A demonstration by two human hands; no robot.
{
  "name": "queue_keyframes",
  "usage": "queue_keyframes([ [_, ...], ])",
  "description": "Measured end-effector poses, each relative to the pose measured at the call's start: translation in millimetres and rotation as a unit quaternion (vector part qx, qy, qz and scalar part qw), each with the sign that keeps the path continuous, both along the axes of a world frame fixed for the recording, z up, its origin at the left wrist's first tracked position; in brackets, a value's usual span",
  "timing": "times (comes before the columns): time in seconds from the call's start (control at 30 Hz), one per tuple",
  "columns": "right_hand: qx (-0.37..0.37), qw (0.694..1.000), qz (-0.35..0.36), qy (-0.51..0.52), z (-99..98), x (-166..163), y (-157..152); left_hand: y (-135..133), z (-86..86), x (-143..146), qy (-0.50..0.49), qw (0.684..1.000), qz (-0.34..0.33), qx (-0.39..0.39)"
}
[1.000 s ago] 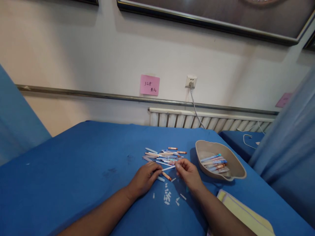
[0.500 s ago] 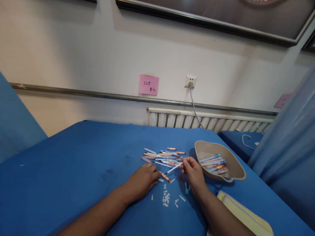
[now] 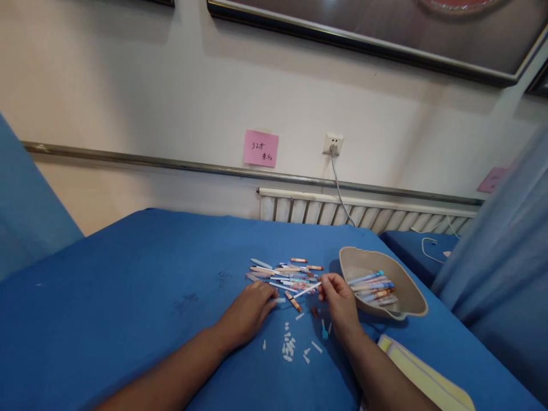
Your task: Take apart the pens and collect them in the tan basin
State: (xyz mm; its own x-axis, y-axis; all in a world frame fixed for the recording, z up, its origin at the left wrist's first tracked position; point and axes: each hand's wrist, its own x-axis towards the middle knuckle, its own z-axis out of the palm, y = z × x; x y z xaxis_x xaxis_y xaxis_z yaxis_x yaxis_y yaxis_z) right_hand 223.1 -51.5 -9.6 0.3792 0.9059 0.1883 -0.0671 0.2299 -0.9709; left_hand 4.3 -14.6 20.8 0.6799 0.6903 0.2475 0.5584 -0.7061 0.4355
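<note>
My right hand (image 3: pixel 338 299) pinches one end of a thin white pen refill (image 3: pixel 307 290), which slants down to the left above the blue table (image 3: pixel 128 297). My left hand (image 3: pixel 250 311) lies knuckles up on the cloth, fingers curled, its fingertips at a small white piece (image 3: pixel 279 299) beside an orange pen cap (image 3: pixel 293 301). Just beyond both hands lies a heap of pen parts (image 3: pixel 285 271). Small white bits (image 3: pixel 291 345) are scattered between my wrists.
A beige tray (image 3: pixel 409 299) with several assembled pens (image 3: pixel 373 287) stands right of my right hand. A yellow pad (image 3: pixel 423 374) lies at the near right. A blue curtain (image 3: pixel 505 274) hangs on the right, with a radiator (image 3: pixel 359 211) behind the table.
My right hand has pulled the white refill away from my left hand and moved right, toward the tray. My left hand has let go of it and settled on the cloth.
</note>
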Motion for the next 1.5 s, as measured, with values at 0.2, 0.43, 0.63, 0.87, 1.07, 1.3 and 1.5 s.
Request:
queue_keyframes([
  [0.2,-0.003,1.0,0.001,-0.006,-1.0,0.2,0.5,-1.0,0.1,1.6,-0.005,1.0,-0.008,-0.004],
  [0.43,0.0,1.0,0.004,-0.006,-0.3,-0.5,0.0,-2.7,-0.5,2.2,-0.008,1.0,-0.014,-0.007],
  [0.63,-0.005,1.0,0.014,-0.008,4.2,-4.5,-2.4,-7.1,3.5,5.1,-0.064,0.995,-0.009,-0.076],
  [0.87,-0.028,0.998,0.041,-0.029,5.5,-6.9,-5.1,-8.6,-1.5,14.8,-0.22,0.91,-0.016,-0.351],
  [1.07,-0.004,0.986,0.095,-0.138,2.7,-19.0,-12.7,-10.9,-6.3,18.5,-0.287,0.817,-0.006,-0.501],
  [1.3,-0.015,0.979,0.126,-0.16,-3.7,-23.3,-14.7,-16.0,-5.7,20.5,-0.305,0.765,0.003,-0.566],
  [1.5,-0.036,0.978,0.159,-0.132,-2.8,-24.1,-14.7,-14.7,-7.3,19.1,-0.305,0.751,-0.001,-0.585],
])
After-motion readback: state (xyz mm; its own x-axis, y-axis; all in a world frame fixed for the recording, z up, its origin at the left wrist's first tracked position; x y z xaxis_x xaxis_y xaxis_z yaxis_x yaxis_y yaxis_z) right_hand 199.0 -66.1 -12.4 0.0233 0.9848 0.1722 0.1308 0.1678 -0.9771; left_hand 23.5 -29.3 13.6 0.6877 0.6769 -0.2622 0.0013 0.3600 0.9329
